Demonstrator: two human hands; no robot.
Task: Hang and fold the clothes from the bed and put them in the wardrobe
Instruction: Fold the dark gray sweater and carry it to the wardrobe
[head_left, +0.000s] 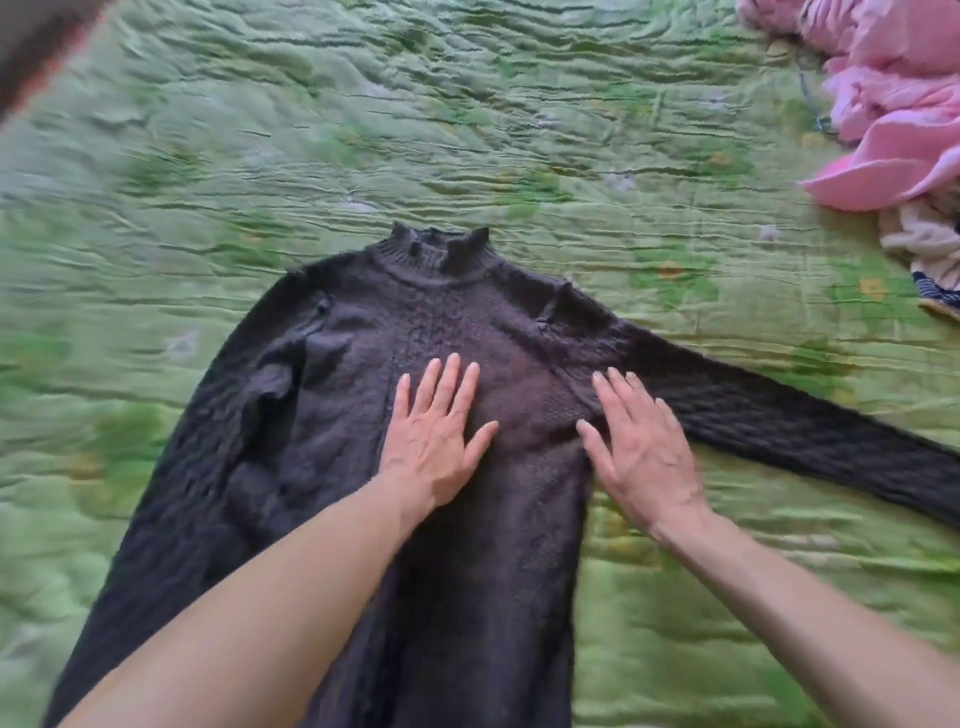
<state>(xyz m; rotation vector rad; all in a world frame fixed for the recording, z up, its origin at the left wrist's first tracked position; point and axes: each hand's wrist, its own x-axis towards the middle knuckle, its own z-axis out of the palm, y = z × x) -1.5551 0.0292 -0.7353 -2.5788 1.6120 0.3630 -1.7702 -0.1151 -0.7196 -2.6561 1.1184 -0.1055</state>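
Left edge: dark blurred strip at top corner, probably floor or bed frame, too smeared to tell. Green quilted bedspread (519, 130) across whole view, heavily rumpled.

Dark knit sweater (332, 415) laid flat on bedspread, centre-left, collar away from wearer, hem toward and out of view. Left sleeve (171, 493) lay along the body side, pointing down toward the hem, some bunching at the shoulder. Right sleeve (779, 410) stretched straight out to the right, running off toward the frame edge.

Left hand (431, 447) lay palm-down on the chest panel, fingers straight and slightly spread, thumb out to the side. Nothing pinched. Right hand (644, 441) lay palm-down at the right armpit seam, fingers straight and close together, half on knit, half over bedspread. Also nothing gripped.

Looked like smoothing before a fold; no fold made yet.

Handling, as judgement: thick cable knit, so soft, floppy, fairly heavy for a garment. Would sag and stretch if lifted by one point. Not slippery on quilted cloth, so likely to drag the bedspread if slid. Best taken at the right cuff or mid-sleeve to bring the sleeve across the chest, then at shoulder and hem together for side folds. Better folded than hung: knit would probably deform on a hanger.

Far right: pink clothes (893, 104) heaped at top corner, cream piece (919, 234) and striped piece (940, 296) below, well apart from sweater.
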